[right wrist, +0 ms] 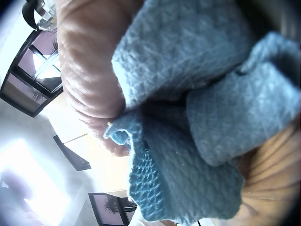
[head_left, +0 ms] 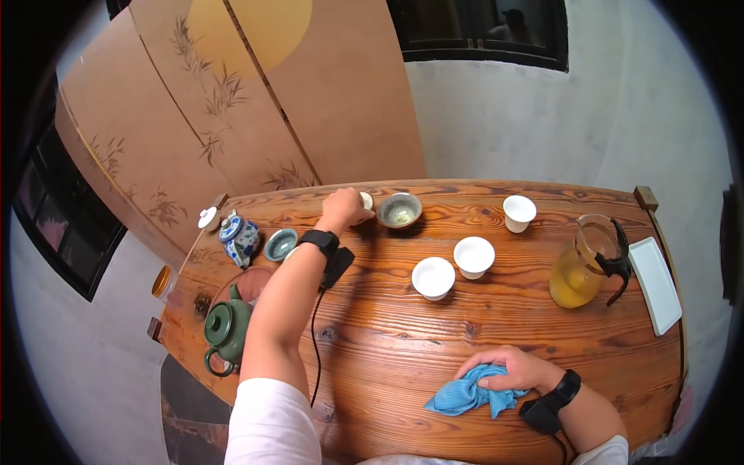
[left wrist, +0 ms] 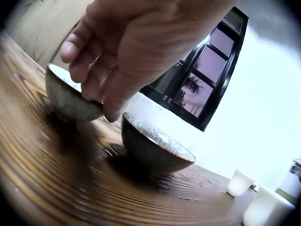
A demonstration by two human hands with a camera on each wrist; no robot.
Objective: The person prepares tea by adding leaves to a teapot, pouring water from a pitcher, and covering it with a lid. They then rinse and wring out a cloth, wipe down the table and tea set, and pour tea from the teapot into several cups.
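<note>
My left hand (head_left: 343, 211) reaches to the far edge of the table and pinches the rim of a small tea bowl (left wrist: 70, 100) between thumb and fingers. Much of that bowl hides behind the hand in the head view. Just to its right stands a speckled grey-green tea bowl (head_left: 400, 211), upright, with a wet patch on the wood by its foot in the left wrist view. Near the front of the table, my right hand (head_left: 514, 367) grips a crumpled blue cloth (head_left: 463, 394). In the right wrist view, the textured cloth (right wrist: 188, 179) bunches against the thumb.
White cups (head_left: 433, 277) stand mid-table and farther back. At right are a glass pitcher (head_left: 572, 279) of yellow liquid and a white tray (head_left: 656, 285). A green teapot (head_left: 225, 325), a blue-and-white pot (head_left: 239, 239) and a blue-grey bowl (head_left: 281, 245) stand left.
</note>
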